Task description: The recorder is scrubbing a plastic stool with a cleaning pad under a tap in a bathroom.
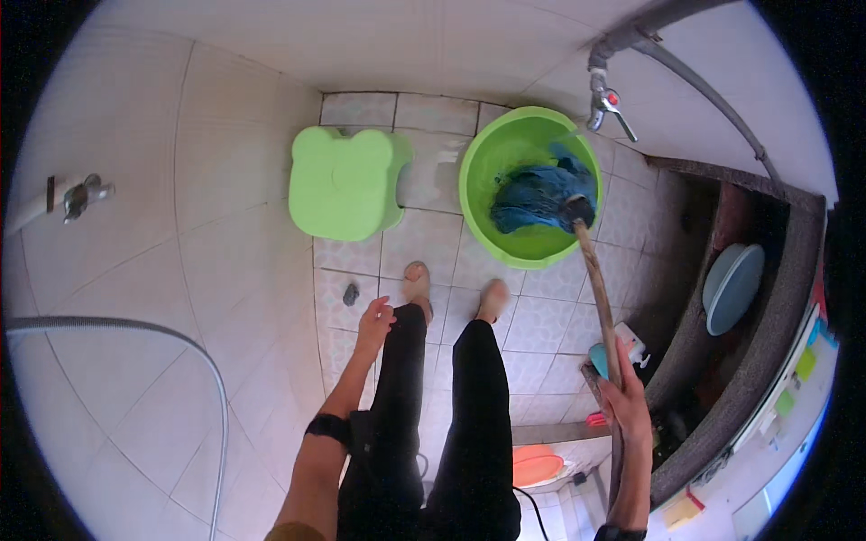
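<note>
A blue cloth mop (534,198) rests with its wet strands in a bright green basin (474,212) on the floor. Its long wooden handle slants down toward my right side. My right hand (629,397) is wrapped round that handle, partway up. At my left thigh, my left hand (375,326) hangs free with loosely bent fingers and nothing in them. Some liquid seems to lie under the strands, though its depth cannot be made out. Above the basin's far right rim a metal tap (603,104) with a lever sticks out from the wall pipe.
A light green stool (347,183) stands left of the basin. Dark stone shelving (735,361) runs along the right, holding a grey-blue basin (733,288). Bottles (629,343) stand near the handle. A grey hose (212,379) hangs at left; a small dark lump (351,294) lies on the tiles.
</note>
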Motion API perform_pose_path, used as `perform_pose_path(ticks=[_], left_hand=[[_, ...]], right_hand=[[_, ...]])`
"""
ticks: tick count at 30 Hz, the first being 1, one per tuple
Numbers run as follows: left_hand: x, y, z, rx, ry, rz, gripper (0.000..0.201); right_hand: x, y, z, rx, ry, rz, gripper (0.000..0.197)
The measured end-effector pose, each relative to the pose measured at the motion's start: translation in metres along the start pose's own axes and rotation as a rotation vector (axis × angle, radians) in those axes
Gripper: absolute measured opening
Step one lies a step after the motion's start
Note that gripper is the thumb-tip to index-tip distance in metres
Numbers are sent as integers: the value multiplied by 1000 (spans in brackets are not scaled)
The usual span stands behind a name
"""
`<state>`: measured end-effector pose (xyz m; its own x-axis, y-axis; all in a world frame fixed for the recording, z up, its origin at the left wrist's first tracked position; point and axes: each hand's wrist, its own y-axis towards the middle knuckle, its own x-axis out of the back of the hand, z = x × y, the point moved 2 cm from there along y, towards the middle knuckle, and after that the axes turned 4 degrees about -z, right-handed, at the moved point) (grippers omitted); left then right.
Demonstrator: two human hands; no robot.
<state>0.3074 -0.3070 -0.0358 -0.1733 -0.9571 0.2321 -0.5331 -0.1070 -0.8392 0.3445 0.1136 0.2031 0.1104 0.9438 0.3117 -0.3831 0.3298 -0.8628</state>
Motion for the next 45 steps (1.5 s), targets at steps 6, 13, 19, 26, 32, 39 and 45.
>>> perform_pose_path(ticks=[6, 13, 19, 26, 32, 39, 45], left_hand=[[52, 2, 58, 67, 107, -97, 38], [79, -23, 65, 156, 140, -169, 41], [25, -27, 53, 119, 10, -62, 32], [43, -34, 35, -22, 61, -42, 33], [9, -15, 38, -67, 166, 54, 33], [55, -20, 60, 55, 167, 3, 34], [48, -26, 36, 56, 61, -16, 30]], right_hand=[[6, -86, 25, -94, 153, 4, 67], [-40, 94, -39, 464, -539, 6, 73], [-55, 208, -51, 654, -833, -198, 70], [-34, 38, 6, 56, -163, 73, 69], [19, -95, 27, -51, 55, -33, 67], [-28, 20, -3, 8, -98, 67, 71], [-44, 153, -55, 291, -662, -214, 74]])
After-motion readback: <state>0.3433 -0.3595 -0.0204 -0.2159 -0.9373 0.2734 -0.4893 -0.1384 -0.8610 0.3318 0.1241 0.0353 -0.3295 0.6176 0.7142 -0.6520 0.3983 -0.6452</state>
